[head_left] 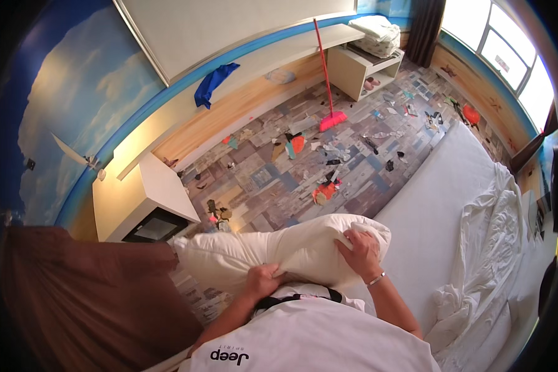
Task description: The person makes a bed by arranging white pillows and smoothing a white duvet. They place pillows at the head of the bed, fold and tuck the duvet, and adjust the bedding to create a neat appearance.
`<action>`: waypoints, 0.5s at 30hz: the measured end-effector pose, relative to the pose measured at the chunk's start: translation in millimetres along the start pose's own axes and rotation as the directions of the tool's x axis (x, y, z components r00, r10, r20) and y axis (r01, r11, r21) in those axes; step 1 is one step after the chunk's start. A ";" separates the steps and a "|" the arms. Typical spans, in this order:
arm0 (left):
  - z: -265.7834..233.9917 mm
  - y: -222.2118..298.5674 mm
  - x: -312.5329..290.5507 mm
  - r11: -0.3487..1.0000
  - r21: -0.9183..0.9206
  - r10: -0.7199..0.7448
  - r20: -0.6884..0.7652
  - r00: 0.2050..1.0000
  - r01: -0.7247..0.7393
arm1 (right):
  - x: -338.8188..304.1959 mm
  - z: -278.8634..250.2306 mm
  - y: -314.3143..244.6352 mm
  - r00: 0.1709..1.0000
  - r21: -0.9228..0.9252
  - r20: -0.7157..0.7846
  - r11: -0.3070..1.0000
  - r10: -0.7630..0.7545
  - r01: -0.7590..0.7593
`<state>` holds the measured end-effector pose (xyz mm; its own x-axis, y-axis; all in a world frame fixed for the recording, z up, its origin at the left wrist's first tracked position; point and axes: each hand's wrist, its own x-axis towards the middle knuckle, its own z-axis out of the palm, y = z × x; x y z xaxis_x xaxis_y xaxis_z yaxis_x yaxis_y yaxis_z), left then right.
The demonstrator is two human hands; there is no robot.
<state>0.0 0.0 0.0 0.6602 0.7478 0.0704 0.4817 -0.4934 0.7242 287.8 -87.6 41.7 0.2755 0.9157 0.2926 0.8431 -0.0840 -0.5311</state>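
Observation:
A plump white pillow is held across the front of my body. Near its middle, my left hand is closed in a fist on the near edge of the fabric. My right hand grips the pillow's right end, with fingers pressing into the cloth and the thumb apart. To the right of the pillow lies a bed with a white sheet. A crumpled white cover is heaped along the bed's far right side.
Scraps and litter are strewn over the patterned floor. A pink broom leans against the wall shelf, where a blue cloth hangs. A white cabinet and brown curtain stand left; folded bedding sits on a far cabinet.

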 end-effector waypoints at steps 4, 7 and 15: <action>-73.5 -52.9 76.3 1.000 0.007 0.024 0.049 0.998 -0.024 | 85.4 21.3 -48.4 0.997 -0.055 0.016 0.995 0.079 -0.078; -164.9 -93.6 143.6 0.986 0.143 0.081 0.000 0.997 -0.080 | 167.1 70.9 -78.2 0.999 0.027 -0.025 0.999 0.031 -0.030; -257.3 -165.3 230.2 0.986 0.160 0.060 -0.076 0.995 -0.047 | 239.5 149.6 -69.9 0.945 0.034 -0.154 0.957 0.290 -0.288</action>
<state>-75.9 368.0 73.0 0.6419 0.7487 0.1656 0.5363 -0.5927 0.6009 225.8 196.4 29.9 0.5758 0.7802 0.2446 0.7115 -0.3307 -0.6200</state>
